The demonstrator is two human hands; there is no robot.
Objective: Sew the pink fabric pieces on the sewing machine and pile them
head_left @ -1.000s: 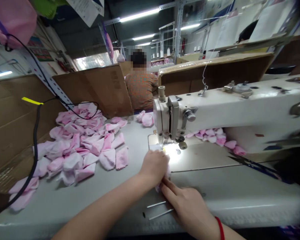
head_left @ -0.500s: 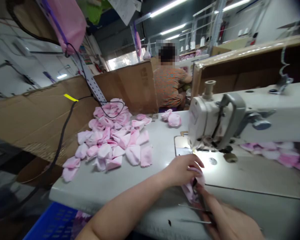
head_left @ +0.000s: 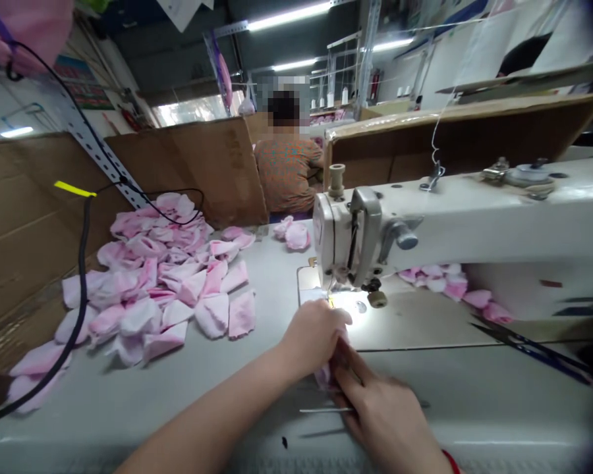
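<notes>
My left hand (head_left: 313, 339) is closed in front of the sewing machine's (head_left: 346, 237) lit needle area, fingers bent over a small pink fabric piece (head_left: 323, 377). Just below and to the right, my right hand (head_left: 388, 415) pinches the same piece, its fingertips meeting the left ones. A thin metal tool (head_left: 321, 411) sticks out leftward from under the right hand; its other end is hidden, so its kind is unclear. Most of the fabric piece is covered by the fingers.
A heap of pink fabric pieces (head_left: 163, 283) covers the table's left side. More pink pieces (head_left: 437, 280) lie behind the machine arm. Dark scissors (head_left: 534, 349) rest at right. Cardboard walls (head_left: 192, 171) border the table; a person (head_left: 286, 164) sits beyond. A black cable (head_left: 83, 263) hangs left.
The view has swung right, bringing the scissors into sight. Both hands have drawn closer together over the fabric piece, which is now more hidden, and the left fingers reach less far over it.
</notes>
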